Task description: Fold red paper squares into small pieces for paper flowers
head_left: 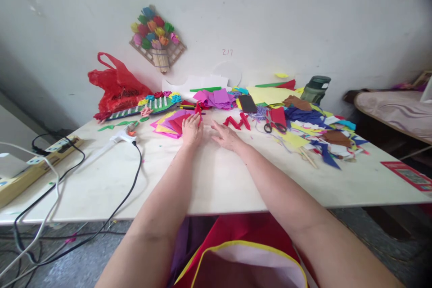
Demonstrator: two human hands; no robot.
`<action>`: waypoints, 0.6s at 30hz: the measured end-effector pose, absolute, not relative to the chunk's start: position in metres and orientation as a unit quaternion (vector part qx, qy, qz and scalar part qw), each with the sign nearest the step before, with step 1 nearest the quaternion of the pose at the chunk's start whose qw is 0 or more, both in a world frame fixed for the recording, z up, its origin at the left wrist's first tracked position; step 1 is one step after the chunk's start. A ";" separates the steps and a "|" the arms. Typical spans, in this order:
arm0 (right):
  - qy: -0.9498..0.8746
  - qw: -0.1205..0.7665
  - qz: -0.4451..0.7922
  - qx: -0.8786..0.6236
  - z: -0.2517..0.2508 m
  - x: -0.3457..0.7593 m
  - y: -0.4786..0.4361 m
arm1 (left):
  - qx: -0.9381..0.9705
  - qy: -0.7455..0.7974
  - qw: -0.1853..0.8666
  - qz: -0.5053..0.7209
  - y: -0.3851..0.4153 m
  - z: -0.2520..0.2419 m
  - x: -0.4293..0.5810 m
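Note:
My left hand lies at the right edge of a fanned stack of coloured paper pieces, pink, yellow, purple and red. Its fingers are stretched out flat, and a red paper piece shows just beyond the fingertips; whether they touch it is hard to see. A short gap to the right, my right hand hovers low over or rests on the white table, fingers apart and pointing left, holding nothing. Past it are folded red paper strips.
Scissors, a black phone and paper scraps lie to the right, with a dark green bottle behind. At left are a white glue gun with its cord, a power strip and a red plastic bag.

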State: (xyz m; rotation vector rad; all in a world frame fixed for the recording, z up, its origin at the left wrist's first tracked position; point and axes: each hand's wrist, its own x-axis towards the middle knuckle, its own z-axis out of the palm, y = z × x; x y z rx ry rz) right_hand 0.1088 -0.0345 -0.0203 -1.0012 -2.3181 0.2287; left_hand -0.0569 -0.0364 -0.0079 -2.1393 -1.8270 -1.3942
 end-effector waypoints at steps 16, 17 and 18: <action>-0.632 0.546 0.192 -0.515 -0.018 0.118 -0.021 | -0.420 -0.308 -0.540 -0.661 -0.037 -0.010 -0.050; -0.620 0.561 0.187 -0.515 -0.018 0.118 -0.020 | -0.414 -0.312 -0.545 -0.659 -0.037 -0.010 -0.050; -0.611 0.572 0.184 -0.515 -0.017 0.119 -0.020 | -0.408 -0.317 -0.550 -0.656 -0.037 -0.010 -0.051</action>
